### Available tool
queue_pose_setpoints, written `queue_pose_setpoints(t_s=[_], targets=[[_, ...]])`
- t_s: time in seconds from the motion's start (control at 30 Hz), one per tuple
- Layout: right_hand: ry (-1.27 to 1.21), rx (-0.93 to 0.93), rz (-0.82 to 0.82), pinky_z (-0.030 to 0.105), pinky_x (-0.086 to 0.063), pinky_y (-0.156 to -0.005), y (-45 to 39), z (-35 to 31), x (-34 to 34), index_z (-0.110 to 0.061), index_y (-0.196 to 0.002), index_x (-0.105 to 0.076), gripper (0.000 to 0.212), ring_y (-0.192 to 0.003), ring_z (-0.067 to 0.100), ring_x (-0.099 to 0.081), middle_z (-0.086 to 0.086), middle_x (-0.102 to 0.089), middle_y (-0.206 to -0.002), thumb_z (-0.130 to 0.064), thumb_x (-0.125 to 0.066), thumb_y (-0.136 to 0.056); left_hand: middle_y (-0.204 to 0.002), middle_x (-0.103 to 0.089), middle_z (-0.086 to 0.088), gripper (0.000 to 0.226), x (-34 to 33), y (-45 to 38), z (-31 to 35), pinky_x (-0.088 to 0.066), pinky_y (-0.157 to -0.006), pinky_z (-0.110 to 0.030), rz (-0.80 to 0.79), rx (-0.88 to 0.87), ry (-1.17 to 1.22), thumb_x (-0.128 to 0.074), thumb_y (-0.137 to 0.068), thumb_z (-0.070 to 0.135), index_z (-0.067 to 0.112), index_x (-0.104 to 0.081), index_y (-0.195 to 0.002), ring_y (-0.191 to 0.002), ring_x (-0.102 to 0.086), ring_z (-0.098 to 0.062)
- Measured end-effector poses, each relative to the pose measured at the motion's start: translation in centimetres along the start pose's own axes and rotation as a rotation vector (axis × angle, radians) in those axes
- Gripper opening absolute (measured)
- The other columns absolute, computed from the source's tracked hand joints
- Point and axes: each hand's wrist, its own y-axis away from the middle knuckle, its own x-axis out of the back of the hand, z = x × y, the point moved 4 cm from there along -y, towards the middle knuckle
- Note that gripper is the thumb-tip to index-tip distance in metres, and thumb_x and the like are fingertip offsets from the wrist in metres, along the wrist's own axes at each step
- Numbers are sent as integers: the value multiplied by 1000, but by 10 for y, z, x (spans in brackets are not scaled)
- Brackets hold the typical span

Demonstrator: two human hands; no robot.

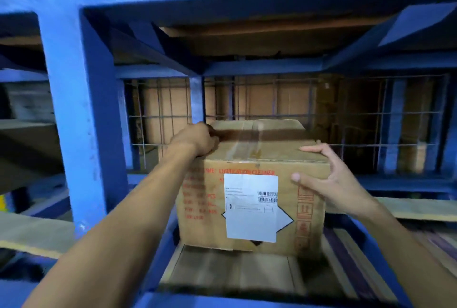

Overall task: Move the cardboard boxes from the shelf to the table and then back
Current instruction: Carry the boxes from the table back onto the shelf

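With the left hand [195, 138] curled over the box's [249, 184] top edge and the right hand [329, 179] spread wide on its corner, the box could tip off the shelf [84, 109].

Head camera, single view: faces forward and slightly down into the blue shelf [81, 114] bay, close up, box [252, 184] at arm's reach, wide-angle.

box [252, 184]: I see matt brown cardboard, glossy clear tape along its top
label [251, 206]: smooth white paper on the box front
shelf frame [81, 114]: blue-painted metal
mesh [358, 119]: thin wire behind the box
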Motion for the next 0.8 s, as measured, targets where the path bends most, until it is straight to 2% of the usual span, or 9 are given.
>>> queue_pose_setpoints(t_s=[0.1, 0.17, 0.3, 0.4, 0.5, 0.63, 0.67, 0.73, 0.8], targets=[[84, 21, 97, 33, -58, -80, -14, 6, -8, -38, -112, -53, 58, -94, 7, -70, -9, -72, -102, -47, -85, -64, -106, -68, -8, 42, -1, 6, 13, -52, -86, -41, 190, 11, -56, -42, -93, 57, 24, -65, -105, -95, -63, -35], [183, 36, 147, 26, -57, -74, -31, 9, -19, -41, -110, -51, 54, -90, 4, -69, -9, -70, -103, -52, -83, -68, -105, -68, -10, 55, -8, 15, 23, -48, -93, -47, 209, -8, -10, -31, -93, 66, 22, -63, -98, -96, -63, -35], [237, 44, 189, 42, -57, -82, -70, 30, -36, -50, -108, -49, 60, -97, 13, -68, -2, -66, -112, -69, -79, -60, -138, -55, -6, 69, -39, 23, 31, -20, -112, -61, 102, -115, -45, -20, -87, 80, 40, -51, -134, -130, -44, -34], [137, 8, 138, 30, -58, -75, -91, 37, -38, -40, -115, -50, 56, -91, 11, -71, -6, -71, -102, -47, -84, -71, -157, -28, -6, 80, -62, 11, 17, -17, -114, -64, 127, -173, -42, -28, -80, 86, 45, -23, -148, -144, -18, -37], [119, -17, 152, 29, -56, -72, -114, 41, -41, -33, -123, -45, 56, -88, 9, -68, -8, -69, -101, -37, -80, -79, -164, -2, -1, 92, -73, -3, 9, -10, -112, -70, 167, -149, -36, -45, -79, 81, 46, -2, -152, -149, 10, -32], [2, -24, 263, 19, -50, -61, -129, 52, -49, -33, -131, -39, 56, -84, 5, -64, 1, -65, -113, -30, -73, -87, -162, 1, 0, 95, -80, -14, 11, -14, -110, -73, 218, -131, -19, -58, -82, 68, 42, 0, -153, -149, 15, -28], [-14, -9, 292, 20, -53, -66, -129, 56, -49, -35, -136, -36, 59, -88, 6, -65, 2, -63, -119, -31, -71, -89, -162, 1, -1, 95, -83, -16, 13, -14, -110, -73, 222, -129, -15, -58, -83, 67, 41, -1, -153, -149, 15, -28], [-14, 37, 354, 33, -53, -94, -128, 67, -51, -43, -147, -25, 71, -116, 16, -60, 3, -52, -142, -36, -67, -91, -163, 2, -1, 93, -89, -17, 18, -11, -110, -73, 239, -124, -15, -58, -84, 65, 40, -2, -154, -149, 16, -29], [30, 90, 394, 42, -33, -114, -127, 72, -55, -51, -151, -13, 76, -144, 20, -33, 1, -29, -160, -39, -61, -94, -163, 5, 0, 91, -94, -19, 20, -8, -111, -74, 253, -121, 9, -58, -85, 63, 40, -3, -154, -149, 19, -27]])
